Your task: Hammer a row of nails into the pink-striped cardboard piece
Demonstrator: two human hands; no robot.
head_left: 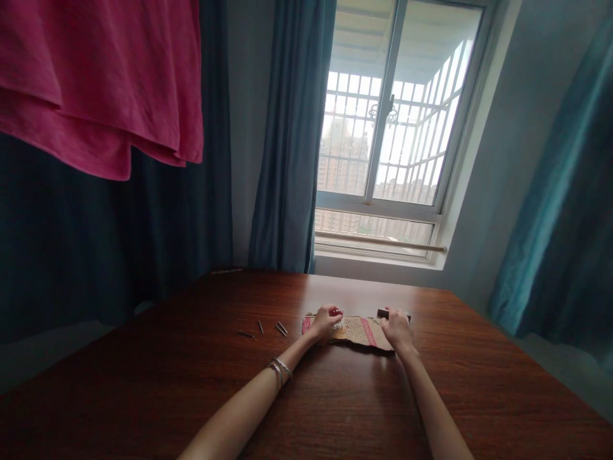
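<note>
A flat tan sheet (354,327) that looks like cardboard lies on the table, dotted with small marks or holes and crossed by pink bands. My left hand (325,322) rests over its left part, fingers pinched together; red shows at the fingertips, and what they hold is too small to make out. At the sheet's right end my right hand (398,328) is closed on a dark bar-shaped block (383,313), which sticks out on both sides of the fingers. Several thin dark metal rods (281,328) lie loose to the left of the sheet.
The brown wooden table (297,402) reaches back to the wall under a barred window (383,140). Blue curtains (290,147) hang beside it. A pink cloth (110,83) hangs at the upper left, above the table's height. Bracelets (280,369) circle my left wrist.
</note>
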